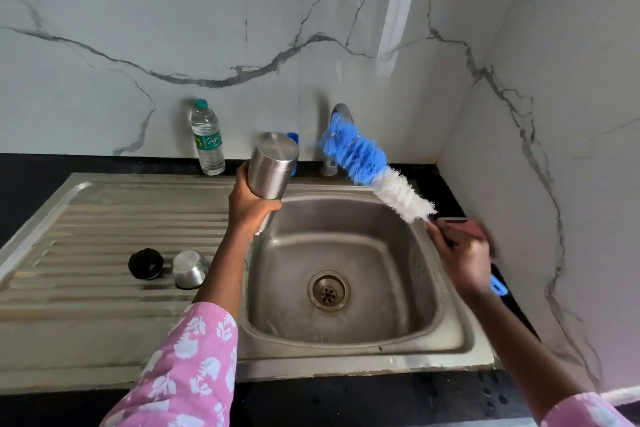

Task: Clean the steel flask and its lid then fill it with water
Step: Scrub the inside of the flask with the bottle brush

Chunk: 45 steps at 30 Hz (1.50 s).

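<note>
Grip, left: fingers (242,172) of left hand (252,204) clamped round the lower body of steel flask (273,163).
Grip, right: fingers (446,239) of right hand (464,253) curled tight on the handle of bottle brush (360,163).
Flask position: held in the air above the left rim of the basin, inverted and tilted, base up toward the wall, mouth hidden behind the hand.
Brush position: blue and white bristle head raised up and to the left, just beside the flask, not touching it; blue handle end projecting behind the right wrist.
Forearms: both reaching forward from pink floral sleeves (194,357).
Sink (450,340): steel, single basin, drain (328,290) in the floor.
Drainboard (104,218): ribbed steel, left of the basin.
Lid parts: black stopper (146,263) and steel cap (189,269) side by side on the drainboard, near the left forearm.
Countertop (34,177): black, surrounding the sink.
Walls (173,28): white marble pattern with grey veins, meeting in a corner at right.
Faucet (341,114): at the rear rim, partly behind the bristles.
Water bottle (207,139): clear plastic, teal cap, green label, upright against the wall; fill level unclear.
Basin contents: no vessels inside.
</note>
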Each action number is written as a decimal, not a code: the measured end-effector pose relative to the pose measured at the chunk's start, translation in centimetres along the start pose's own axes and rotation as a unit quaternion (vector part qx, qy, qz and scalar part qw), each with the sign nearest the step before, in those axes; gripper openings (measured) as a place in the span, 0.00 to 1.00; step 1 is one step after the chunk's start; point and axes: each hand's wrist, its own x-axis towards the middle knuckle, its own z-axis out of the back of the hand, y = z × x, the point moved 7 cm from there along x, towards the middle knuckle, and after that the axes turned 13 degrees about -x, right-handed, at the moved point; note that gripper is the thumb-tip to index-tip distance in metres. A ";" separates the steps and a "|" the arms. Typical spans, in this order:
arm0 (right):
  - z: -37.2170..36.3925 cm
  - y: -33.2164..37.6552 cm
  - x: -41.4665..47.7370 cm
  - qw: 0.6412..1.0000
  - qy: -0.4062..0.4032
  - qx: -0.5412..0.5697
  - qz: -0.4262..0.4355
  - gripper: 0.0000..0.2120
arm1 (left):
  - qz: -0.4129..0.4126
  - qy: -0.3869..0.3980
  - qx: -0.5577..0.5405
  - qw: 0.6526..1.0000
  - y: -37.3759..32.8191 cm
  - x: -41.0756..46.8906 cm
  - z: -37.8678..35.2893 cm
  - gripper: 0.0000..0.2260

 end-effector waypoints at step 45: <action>-28.5 47.2 -5.7 0.603 0.570 0.524 -0.192 0.17 | -0.002 -0.281 -0.037 0.959 7.4 1.0 28.4 0.44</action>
